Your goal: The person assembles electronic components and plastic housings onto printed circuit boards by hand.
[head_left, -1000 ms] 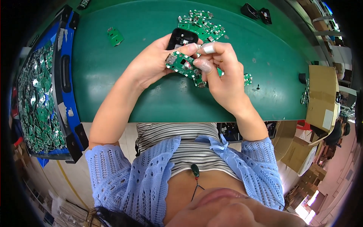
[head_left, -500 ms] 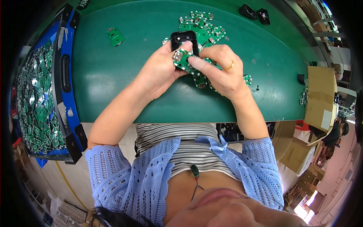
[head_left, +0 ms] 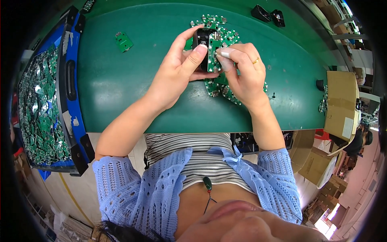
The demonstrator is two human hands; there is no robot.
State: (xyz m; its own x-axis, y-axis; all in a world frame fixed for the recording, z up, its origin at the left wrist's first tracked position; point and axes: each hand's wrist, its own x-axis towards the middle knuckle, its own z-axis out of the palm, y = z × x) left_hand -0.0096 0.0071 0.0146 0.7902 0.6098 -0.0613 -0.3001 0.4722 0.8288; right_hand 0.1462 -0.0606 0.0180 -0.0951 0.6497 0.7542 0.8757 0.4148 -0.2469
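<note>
My left hand (head_left: 179, 66) is closed round a black plastic case (head_left: 203, 37), its thumb lying over the case's open face. A green circuit board (head_left: 214, 52) stands lengthwise at the case's right side, tilted against the opening. With thumb and forefinger my right hand (head_left: 244, 68) pinches that board's right edge; a white covering wraps a fingertip. How far the board sits inside the case I cannot tell. More green circuit boards (head_left: 229, 36) lie in a loose pile on the table behind and under both hands.
One circuit board (head_left: 123, 42) lies apart on the green table (head_left: 117, 88). At the left stands a blue and black crate (head_left: 70, 80) full of boards. Two black case parts (head_left: 269, 16) are at the back right. A cardboard box (head_left: 340, 105) stands at the right edge.
The board has turned from slanting across the case to upright along its right side. The case has tilted and shifted slightly right, and my right fingers have moved to the board's edge.
</note>
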